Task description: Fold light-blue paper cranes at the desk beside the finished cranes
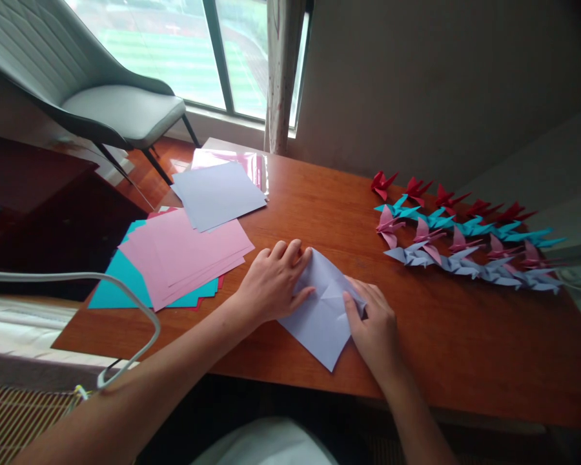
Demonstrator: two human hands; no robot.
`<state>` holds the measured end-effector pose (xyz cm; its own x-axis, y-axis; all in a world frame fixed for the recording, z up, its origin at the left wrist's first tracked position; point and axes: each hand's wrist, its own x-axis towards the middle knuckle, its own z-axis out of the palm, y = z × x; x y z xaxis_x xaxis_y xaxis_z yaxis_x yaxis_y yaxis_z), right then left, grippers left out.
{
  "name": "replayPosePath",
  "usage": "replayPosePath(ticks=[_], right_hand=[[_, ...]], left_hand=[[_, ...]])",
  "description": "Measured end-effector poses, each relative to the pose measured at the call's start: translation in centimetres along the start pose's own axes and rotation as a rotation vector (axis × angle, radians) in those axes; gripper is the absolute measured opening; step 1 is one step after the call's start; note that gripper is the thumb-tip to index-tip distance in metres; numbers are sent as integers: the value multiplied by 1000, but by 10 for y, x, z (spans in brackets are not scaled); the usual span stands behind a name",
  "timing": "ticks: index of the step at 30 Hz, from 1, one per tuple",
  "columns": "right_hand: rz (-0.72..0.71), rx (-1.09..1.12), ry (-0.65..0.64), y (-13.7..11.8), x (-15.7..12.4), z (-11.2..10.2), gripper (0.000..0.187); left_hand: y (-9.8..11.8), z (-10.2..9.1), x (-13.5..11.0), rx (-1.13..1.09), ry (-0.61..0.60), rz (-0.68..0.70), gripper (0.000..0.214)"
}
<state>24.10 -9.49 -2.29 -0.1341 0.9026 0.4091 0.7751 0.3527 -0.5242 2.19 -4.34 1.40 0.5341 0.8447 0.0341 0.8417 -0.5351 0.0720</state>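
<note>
A pale lilac square of origami paper [326,323] lies on the wooden table in front of me, turned like a diamond, with crossing creases near its middle. My left hand [278,281] holds its upper left edge, with the index fingertip near the top corner and the thumb on the paper's face. At the right corner, my right hand [372,320] grips the sheet with the thumb on top. The other right fingers lie along the far edge, partly hidden. That right corner looks slightly raised or folded.
Pink sheets [188,252] overlap turquoise sheets [121,284] at left, below a pale lilac stack [223,194] and a clear plastic packet [256,168]. Folded cranes stand in rows at right: red [445,197], turquoise [474,226], pink [459,240], lilac [465,263]. A white cable [140,307] loops near my left forearm.
</note>
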Motion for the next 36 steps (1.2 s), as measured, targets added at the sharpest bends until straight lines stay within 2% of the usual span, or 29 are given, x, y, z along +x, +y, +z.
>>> replayPosePath(ticks=[4, 8, 14, 20, 26, 36], right_hand=[[-198, -55, -89, 7, 2, -4, 41], [-304, -194, -200, 4, 7, -10, 50], [-446, -343, -252, -2, 9, -15, 46], [-578, -390, -312, 6, 13, -18, 44], [-635, -420, -374, 13, 16, -22, 43], [-615, -379, -408, 12, 17, -24, 44]], left_hand=[[0, 0, 1, 17, 1, -4, 67], [1, 0, 1, 33, 1, -11, 67], [1, 1, 1, 32, 2, -12, 67], [1, 1, 1, 24, 16, -21, 67], [3, 0, 2, 27, -1, -40, 65], [4, -1, 2, 28, -19, -45, 65]])
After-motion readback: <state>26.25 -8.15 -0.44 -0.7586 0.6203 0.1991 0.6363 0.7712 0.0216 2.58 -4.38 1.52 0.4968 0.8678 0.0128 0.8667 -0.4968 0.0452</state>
